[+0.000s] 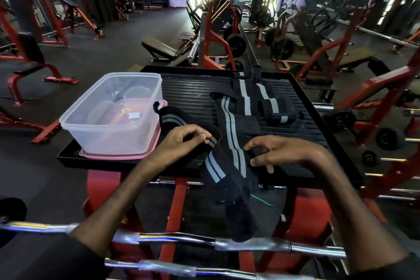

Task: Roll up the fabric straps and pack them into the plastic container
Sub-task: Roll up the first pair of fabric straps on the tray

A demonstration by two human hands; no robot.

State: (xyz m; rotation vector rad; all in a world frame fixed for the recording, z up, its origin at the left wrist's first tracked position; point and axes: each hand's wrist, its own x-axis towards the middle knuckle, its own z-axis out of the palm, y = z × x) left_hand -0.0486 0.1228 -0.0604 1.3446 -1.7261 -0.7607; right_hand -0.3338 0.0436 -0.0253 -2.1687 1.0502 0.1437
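The left hand (179, 143) pinches one of four grey-striped fabric straps (229, 120); the right hand's (281, 152) bent fingers (259, 160) touch another, grip unclear. One plastic container (109, 132) stands left of the fingers.

One wide-angle view from a camera on my head, facing forward and tilted down. My forearms enter from the bottom edge. My left hand (181, 141) and right hand (279, 152) are close, mid-frame, over a black tray (295, 102). Behind it, the gym floor runs far back, bowed at the edges by the lens.
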